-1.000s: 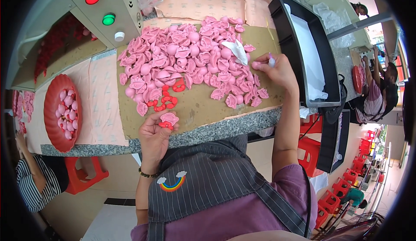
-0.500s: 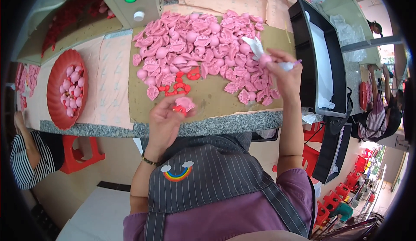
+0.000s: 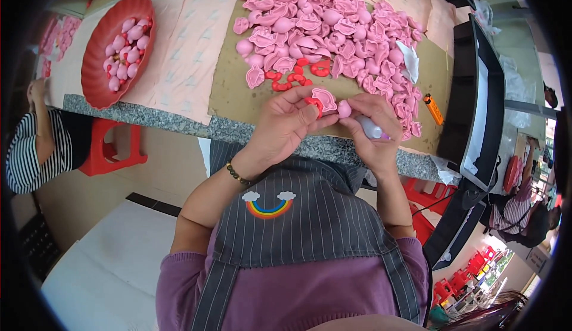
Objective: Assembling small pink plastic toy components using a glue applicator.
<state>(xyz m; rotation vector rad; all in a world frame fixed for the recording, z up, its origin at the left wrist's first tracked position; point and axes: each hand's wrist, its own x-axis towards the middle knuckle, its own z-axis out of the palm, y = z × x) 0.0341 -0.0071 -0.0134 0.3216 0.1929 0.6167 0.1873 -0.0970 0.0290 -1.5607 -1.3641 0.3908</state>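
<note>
Between the fingers of my left hand is a pink, hollow, shell-like moulded piece together with a red bow-shaped piece. Close beside it, my right hand pinches a rounded pink piece. A small translucent bottle with a purple end also sits in my right hand, partly hidden by the fingers. The two pink pieces are nearly touching; whether they meet I cannot tell. Just beyond my hands lie several loose red bow pieces and a large pile of pink pieces.
A red scalloped bowl with pink and red pieces stands at left. White crumpled paper lies on the pile's right side, near an orange-handled tool. Farther right is a black tray. Another person in striped sleeves works at far left.
My right hand has come from the pile's right side toward my left hand, bringing the rounded pink piece. The view has shifted, and the orange tool now shows.
</note>
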